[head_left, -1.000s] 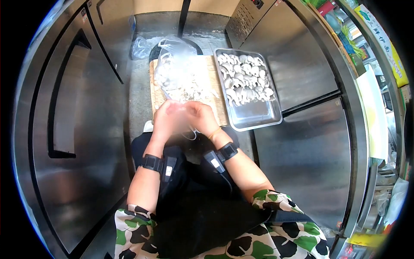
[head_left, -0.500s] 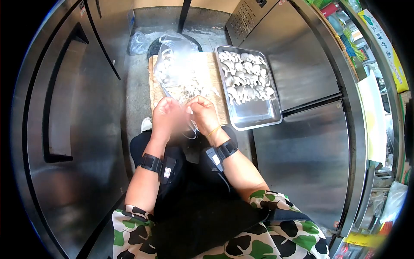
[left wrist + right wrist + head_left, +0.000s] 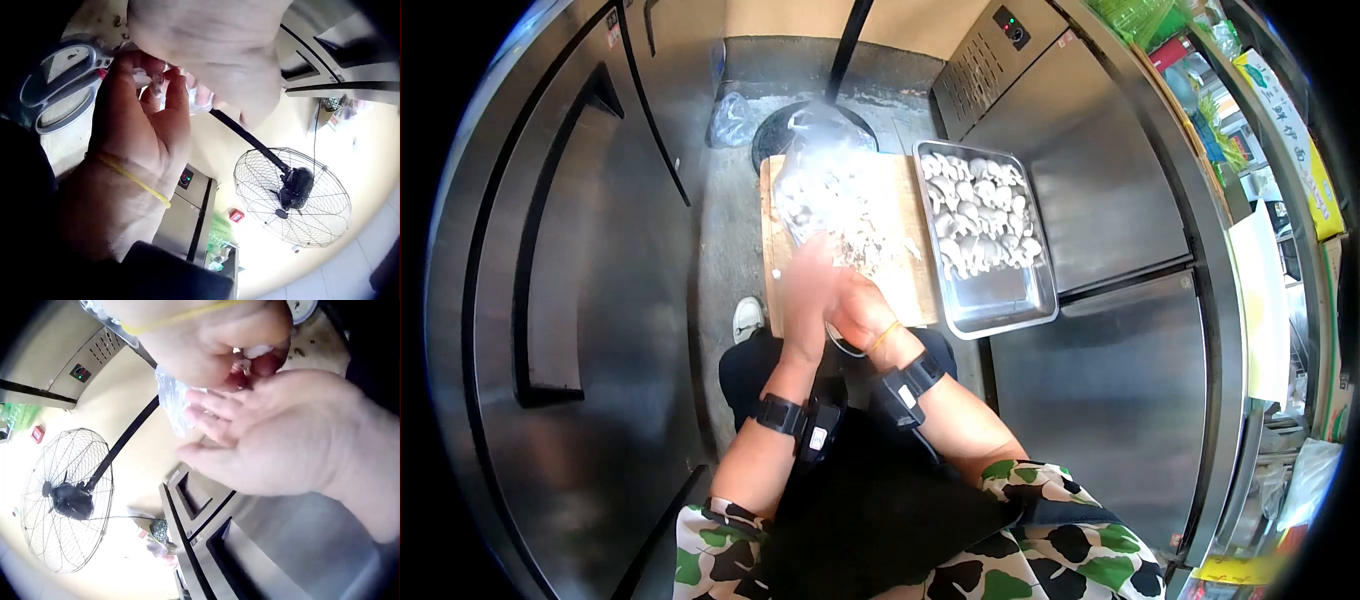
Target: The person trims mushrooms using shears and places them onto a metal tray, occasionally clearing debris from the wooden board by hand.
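Note:
In the head view both hands meet over the near edge of a wooden cutting board (image 3: 912,285). My left hand (image 3: 808,290) is blurred there; the right wrist view shows its palm turned up and fingers extended, beside the other hand. My right hand (image 3: 862,312), with a yellow band at the wrist, curls its fingers around a small whitish mushroom piece (image 3: 145,79), partly hidden by them. Scissors (image 3: 59,87) with grey loop handles lie just under the right hand. Mushroom scraps (image 3: 870,245) cover the board's middle, close to a clear plastic bag (image 3: 800,180) of mushrooms.
Right of the board, a metal tray (image 3: 1000,328) holds rows of mushrooms, with bare metal at its near end. Steel cabinets (image 3: 1090,370) flank both sides. A standing fan (image 3: 294,194) rises beyond the board. Another plastic bag (image 3: 733,120) lies on the floor.
The hands were apart with fingertips pinched; now the left hand has opened out beside the right, and the right has turned and lowered. The head view has shifted, so board and tray appear lower.

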`<state>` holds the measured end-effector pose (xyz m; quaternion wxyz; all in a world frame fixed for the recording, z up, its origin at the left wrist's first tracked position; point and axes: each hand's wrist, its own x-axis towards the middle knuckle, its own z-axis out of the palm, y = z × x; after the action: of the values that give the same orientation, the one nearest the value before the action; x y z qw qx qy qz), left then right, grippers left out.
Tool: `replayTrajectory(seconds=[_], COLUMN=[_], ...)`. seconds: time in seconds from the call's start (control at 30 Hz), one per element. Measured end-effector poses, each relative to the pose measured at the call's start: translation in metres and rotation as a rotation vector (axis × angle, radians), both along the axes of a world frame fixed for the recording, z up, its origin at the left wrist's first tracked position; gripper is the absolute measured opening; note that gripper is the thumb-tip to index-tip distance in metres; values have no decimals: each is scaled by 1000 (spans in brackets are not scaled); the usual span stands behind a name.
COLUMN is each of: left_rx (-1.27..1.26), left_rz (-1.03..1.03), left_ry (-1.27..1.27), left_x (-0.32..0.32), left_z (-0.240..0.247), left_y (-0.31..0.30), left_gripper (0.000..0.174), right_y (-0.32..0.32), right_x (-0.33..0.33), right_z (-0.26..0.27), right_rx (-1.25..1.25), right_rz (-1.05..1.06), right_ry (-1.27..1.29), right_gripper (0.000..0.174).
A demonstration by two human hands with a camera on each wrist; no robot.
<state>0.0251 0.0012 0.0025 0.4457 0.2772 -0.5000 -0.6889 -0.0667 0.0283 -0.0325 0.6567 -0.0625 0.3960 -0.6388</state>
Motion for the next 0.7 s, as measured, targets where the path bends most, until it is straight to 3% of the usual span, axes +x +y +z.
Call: replayTrajectory(seconds=[0.07, 0.17, 0.27, 0.33, 0.43, 0.47, 0.57, 0.6, 0.7], left_rx=[118, 137, 253, 286, 284, 316, 343, 352, 396], left_rz=[144, 194, 236, 263, 249, 264, 237, 212, 190], left_ry=[143, 194, 158, 145, 105, 118, 89, 101, 77], left_x=[2, 10, 13, 14, 15, 15, 18, 18, 16], left_z=[-4, -14, -25, -30, -34, -33, -35, -34, -27], left_y=[-6, -16, -21, -24, -28, -28, -28, -29, -30], left_gripper=[43, 41, 33, 24, 22, 21, 20, 19, 19], right_y=[-7, -47, -98, -143, -157, -159, -153, -156, -150], right_x=[-10, -30, -52, -81, -80, -78, -62, -63, -63], right_z=[10, 13, 39, 0, 18, 25, 35, 28, 61], right_rx=[32, -17, -65, -101, 93, 116, 0, -123, -4], right_rz=[75, 35, -73, -119, 144, 318, 530, 575, 541], right_ry=[-83, -71, 655, 1345, 1892, 1883, 1007, 1099, 1424], right_gripper=[11, 12, 16, 23, 29, 28, 24, 27, 30])
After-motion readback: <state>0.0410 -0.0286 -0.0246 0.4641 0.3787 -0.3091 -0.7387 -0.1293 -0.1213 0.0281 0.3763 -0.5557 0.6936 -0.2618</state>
